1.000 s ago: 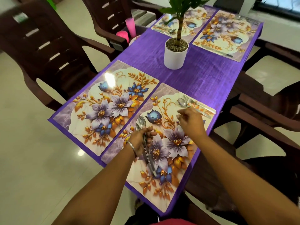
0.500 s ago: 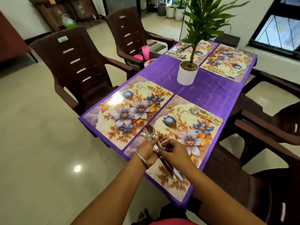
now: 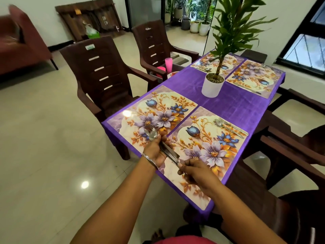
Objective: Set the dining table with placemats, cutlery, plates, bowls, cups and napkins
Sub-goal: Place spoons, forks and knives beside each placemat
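The left hand is curled round a bundle of cutlery, its spoon bowl standing out past the fingers over the near corner of the left placemat; the right hand pinches the lower handle ends of the same bundle, apparently to draw one piece free. Judged from this, the step in hand is separating cutlery for the unset left placemat. To do it well, keep the left grip firm on the remaining pieces while the right withdraws a single handle along its length, not sideways, so that the smooth metal does not slip or fan out; then lay the piece parallel to the mat's long edge, as with the spoon and fork already lying side by side along the far edge of the right placemat. The cutlery is polished steel, slender and reflective. The placemats are flat, glossy rectangles printed with purple and blue flowers and gold leaves; a light glare shows on the left one. Under them lies a purple tablecloth with a faint sheen. A smooth white cylindrical plant pot stands mid-table; two further placemats lie beyond it. Dark brown moulded chairs surround the table.
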Motion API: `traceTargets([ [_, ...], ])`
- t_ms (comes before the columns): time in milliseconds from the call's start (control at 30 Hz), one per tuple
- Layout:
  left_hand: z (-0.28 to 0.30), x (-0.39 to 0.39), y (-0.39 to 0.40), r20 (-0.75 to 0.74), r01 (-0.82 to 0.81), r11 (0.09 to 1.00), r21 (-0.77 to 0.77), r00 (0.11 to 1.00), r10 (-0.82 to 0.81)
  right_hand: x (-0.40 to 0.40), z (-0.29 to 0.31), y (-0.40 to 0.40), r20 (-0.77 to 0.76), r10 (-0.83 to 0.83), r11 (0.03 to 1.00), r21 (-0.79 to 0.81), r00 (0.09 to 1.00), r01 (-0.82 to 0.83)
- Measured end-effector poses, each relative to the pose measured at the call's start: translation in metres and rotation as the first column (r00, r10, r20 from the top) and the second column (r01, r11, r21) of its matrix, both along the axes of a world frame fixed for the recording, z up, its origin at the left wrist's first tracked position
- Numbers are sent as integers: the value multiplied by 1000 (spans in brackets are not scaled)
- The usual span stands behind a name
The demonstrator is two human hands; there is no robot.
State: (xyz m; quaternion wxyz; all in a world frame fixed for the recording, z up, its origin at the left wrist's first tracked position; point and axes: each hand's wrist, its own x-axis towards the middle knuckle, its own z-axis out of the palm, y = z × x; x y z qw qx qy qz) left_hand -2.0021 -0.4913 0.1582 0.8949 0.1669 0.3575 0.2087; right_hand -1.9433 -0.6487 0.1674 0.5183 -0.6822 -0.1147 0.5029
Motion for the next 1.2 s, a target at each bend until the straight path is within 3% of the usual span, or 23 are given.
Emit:
traceTargets([
  [233,0,-7,-4,-33,-52,998,-34,998,51,4,0,-9,-99,20,997,-76,995,-27],
  [367,-2,-22,23,-58,-223,974,-44,974,220,17,-8,-34,-106,34,996,-76,994,-42],
  [500,-25,-52,66,-137,-344,939,-12,931,339,30,-23,-55,64,7,991,-133,998,2],
  [633,-45,-65,62,-233,-262,965,11,938,257,27,-47,-54,297,49,972,-233,954,23],
  [767,-58,-66,33,-280,-186,982,-23,944,173,18,-74,-50,393,137,940,-341,909,6],
  [933,-65,-71,10,-340,-104,994,-25,936,89,7,-82,-42,593,305,915,-399,745,-56],
  [1067,-62,-68,-3,-355,-68,997,-19,933,57,-1,-83,-38,696,336,924,-374,635,-79],
  [1200,-58,-68,-7,-359,-44,999,-20,933,34,-5,-89,-40,714,341,929,-355,611,-104],
])
